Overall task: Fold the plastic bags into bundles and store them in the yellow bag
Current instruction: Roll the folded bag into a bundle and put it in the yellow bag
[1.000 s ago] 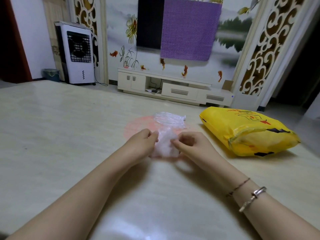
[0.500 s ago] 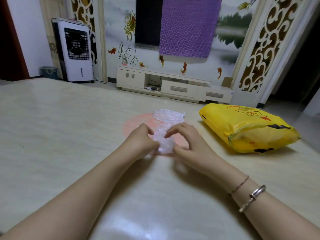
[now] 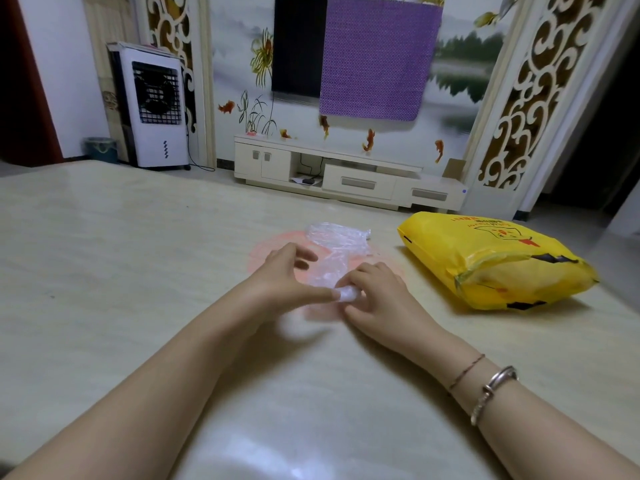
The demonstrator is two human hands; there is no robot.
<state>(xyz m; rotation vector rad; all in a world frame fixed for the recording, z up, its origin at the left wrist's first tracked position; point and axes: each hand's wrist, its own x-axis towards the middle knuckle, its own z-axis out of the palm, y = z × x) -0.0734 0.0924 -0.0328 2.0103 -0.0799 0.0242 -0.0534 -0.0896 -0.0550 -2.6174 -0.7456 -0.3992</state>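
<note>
Clear crinkled plastic bag (image 3: 332, 258) on pale table (image 3: 138, 258), rolled end pinched by right hand (image 3: 375, 292); left hand (image 3: 287, 275) relaxed, thumb touching roll; stuffed yellow plastic bag (image 3: 491, 261) beside.

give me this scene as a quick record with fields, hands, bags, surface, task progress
surface: pale glossy table
clear plastic bag: lies crumpled on the table between both hands, near end rolled tight
left hand: thumb presses the rolled end, fingers spread
right hand: fingers curled over the rolled end
yellow bag: lies on its side to the right, apart from the hands
progress: bundle only begun, not yet in the yellow bag
</note>
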